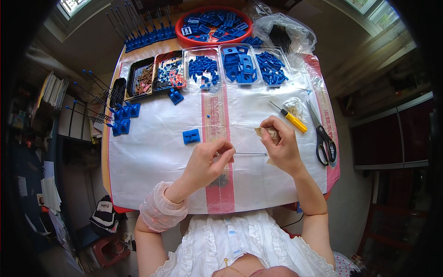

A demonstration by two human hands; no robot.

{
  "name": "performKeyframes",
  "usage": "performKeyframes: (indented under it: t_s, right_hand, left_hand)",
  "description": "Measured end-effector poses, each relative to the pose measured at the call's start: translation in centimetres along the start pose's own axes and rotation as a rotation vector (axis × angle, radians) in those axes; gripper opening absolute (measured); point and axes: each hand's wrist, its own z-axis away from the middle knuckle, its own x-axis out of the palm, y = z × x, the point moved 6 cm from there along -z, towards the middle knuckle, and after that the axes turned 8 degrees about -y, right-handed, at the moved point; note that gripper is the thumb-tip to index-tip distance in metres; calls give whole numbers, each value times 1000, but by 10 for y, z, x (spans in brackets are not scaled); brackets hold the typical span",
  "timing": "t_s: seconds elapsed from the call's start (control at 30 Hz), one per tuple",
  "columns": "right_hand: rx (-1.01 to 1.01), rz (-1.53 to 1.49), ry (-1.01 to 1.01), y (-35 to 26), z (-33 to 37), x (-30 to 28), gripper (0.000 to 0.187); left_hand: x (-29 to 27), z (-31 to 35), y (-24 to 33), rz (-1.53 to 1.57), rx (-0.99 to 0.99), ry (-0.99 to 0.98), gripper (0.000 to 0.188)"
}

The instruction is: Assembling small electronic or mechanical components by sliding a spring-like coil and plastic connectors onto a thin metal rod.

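My left hand (206, 162) is closed in a pinch at one end of a thin metal rod (250, 153), which lies level above the table and points right. My right hand (282, 147) has its fingers curled round a crumpled beige piece of cloth or paper (272, 135); I cannot tell which. The rod's far end comes close below that hand; whether it touches is unclear. Just beyond my left hand sits a blue plastic block (191, 136). A tiny blue piece (208, 116) lies farther off, and another blue block (175, 96) stands near the trays.
Trays of brown screws (144, 76), small silvery parts (170, 71) and blue pieces (240, 63) line the far side. Behind them is a red basin (181, 40). A yellow-handled screwdriver (295, 121) and black-handled scissors (326, 142) lie right. Blue assemblies with springs (122, 120) crowd the left edge.
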Motion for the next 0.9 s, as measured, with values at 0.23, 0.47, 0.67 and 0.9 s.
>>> performKeyframes:
  t_s: [0.23, 0.47, 0.67, 0.9]
  right_hand:
    - [115, -157, -10, 11, 2, -1, 9]
    - [87, -188, 104, 10, -1, -16, 8]
    - [83, -195, 110, 13, -1, -15, 10]
    - [125, -178, 79, 16, -1, -13, 13]
  left_hand:
    - [1, 0, -2, 26, -2, 4, 13]
    - [0, -1, -5, 65, -17, 2, 13]
    - [-2, -2, -7, 96, -41, 6, 15]
    - [-2, -1, -11, 116, -21, 42, 14]
